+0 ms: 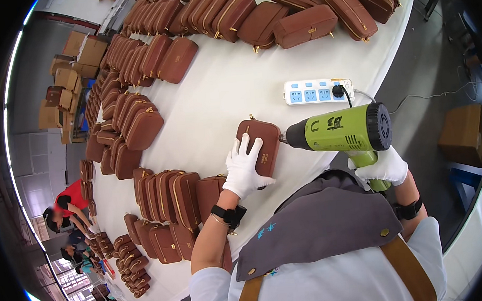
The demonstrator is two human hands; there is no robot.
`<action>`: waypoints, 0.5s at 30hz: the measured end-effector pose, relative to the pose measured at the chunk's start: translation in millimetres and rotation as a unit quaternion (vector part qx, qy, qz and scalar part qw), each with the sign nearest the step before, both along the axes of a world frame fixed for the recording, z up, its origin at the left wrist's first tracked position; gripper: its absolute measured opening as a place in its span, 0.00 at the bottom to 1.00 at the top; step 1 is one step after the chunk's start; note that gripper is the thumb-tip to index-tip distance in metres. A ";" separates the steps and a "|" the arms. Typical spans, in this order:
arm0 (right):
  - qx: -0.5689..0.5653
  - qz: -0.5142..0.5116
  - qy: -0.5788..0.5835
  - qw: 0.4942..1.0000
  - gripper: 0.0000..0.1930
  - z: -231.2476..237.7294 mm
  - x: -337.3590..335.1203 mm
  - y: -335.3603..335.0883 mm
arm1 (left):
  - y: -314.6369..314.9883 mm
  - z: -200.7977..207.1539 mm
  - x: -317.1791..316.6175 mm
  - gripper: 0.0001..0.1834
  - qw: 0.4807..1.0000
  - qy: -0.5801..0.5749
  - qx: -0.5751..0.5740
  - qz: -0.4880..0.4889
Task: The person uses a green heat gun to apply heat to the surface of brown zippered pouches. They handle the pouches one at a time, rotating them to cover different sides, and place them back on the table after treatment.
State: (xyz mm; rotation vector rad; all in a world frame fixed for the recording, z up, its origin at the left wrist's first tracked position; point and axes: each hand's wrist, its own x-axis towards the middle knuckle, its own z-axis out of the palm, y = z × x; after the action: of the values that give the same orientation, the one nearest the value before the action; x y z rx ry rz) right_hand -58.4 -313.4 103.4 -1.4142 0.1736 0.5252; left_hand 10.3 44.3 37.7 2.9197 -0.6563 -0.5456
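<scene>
A green and black heat gun (340,129) is in my white-gloved right hand (384,167), whose fingers wrap around its handle. Its metal nozzle points left, close to the right side of a brown zip pouch (264,143). That pouch lies on the white table (214,91) in front of me, gold lettering and a gold zip pull on it. Across its left part spreads my white-gloved left hand (245,167), fingers apart, the thumb near the lower edge. Beneath this hand, part of the pouch is hidden.
A white power strip (318,91) with a black plug lies beyond the heat gun. Rows of brown pouches (176,60) fill the table's left and far sides. Cardboard boxes (463,135) stand on the floor at right. People, one in a red top (72,198), work at the far left.
</scene>
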 end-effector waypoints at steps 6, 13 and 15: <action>0.003 -0.051 -0.027 0.998 0.29 -6.6 2.3 4.2 | -14.6 -17.2 12.8 0.53 0.995 0.001 -0.056 0.086; 0.032 -0.068 -0.010 0.997 0.32 -3.8 -4.3 2.0 | -46.4 -28.2 49.8 0.53 0.982 -0.063 -0.053 0.171; 0.035 -0.076 -0.008 0.996 0.31 -4.1 -6.5 4.0 | -20.9 -23.9 76.7 0.43 0.970 -0.009 -0.180 0.164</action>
State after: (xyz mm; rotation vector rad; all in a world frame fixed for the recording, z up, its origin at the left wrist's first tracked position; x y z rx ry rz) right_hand -65.0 -309.4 99.3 -1.3237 0.2460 0.3902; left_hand 87.0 23.3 13.7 2.6098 -0.2296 -0.3228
